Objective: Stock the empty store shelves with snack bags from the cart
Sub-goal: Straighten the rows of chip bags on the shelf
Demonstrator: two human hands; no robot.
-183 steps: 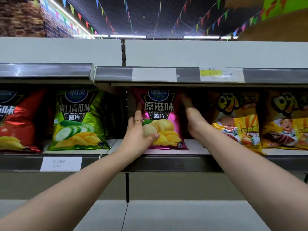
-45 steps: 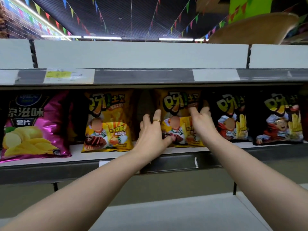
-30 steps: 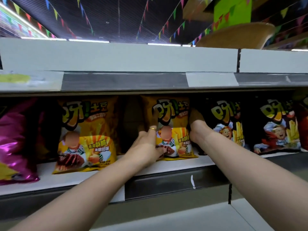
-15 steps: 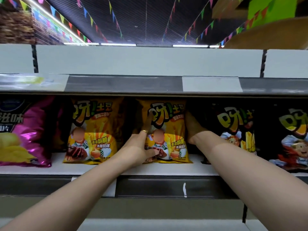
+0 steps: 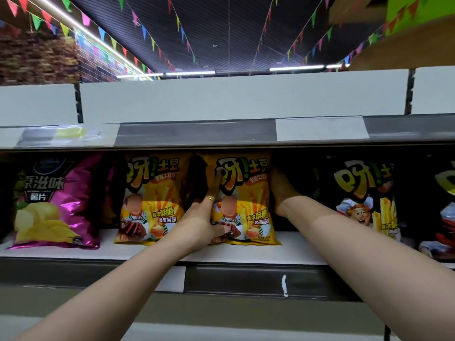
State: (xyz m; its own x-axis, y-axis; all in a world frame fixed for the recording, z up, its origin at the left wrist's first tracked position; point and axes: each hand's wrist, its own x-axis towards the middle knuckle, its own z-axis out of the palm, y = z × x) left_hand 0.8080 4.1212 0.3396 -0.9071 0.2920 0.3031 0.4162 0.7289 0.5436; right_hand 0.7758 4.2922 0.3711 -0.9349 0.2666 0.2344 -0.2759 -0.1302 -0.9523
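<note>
A yellow snack bag (image 5: 246, 193) stands upright on the white shelf (image 5: 246, 254), in the middle of the row. My left hand (image 5: 202, 220), with a gold ring on one finger, grips the bag's lower left side: the thumb lies across the front and the fingers reach up along the left edge. My right hand (image 5: 280, 193) lies stretched along the bag's right edge and reaches back into the shelf. Its fingertips are lost in the shadow there.
A matching yellow bag (image 5: 152, 198) and a purple chip bag (image 5: 56, 200) stand to the left. Black bags (image 5: 362, 193) stand to the right. The upper shelf's front rail (image 5: 197, 132) hangs just above the bag tops. A lower shelf (image 5: 221, 331) lies beneath my arms.
Both hands have slid from the bag's front to its sides, the right hand deeper into the shelf. The bag now stands straighter and further back. The view has shifted a little.
</note>
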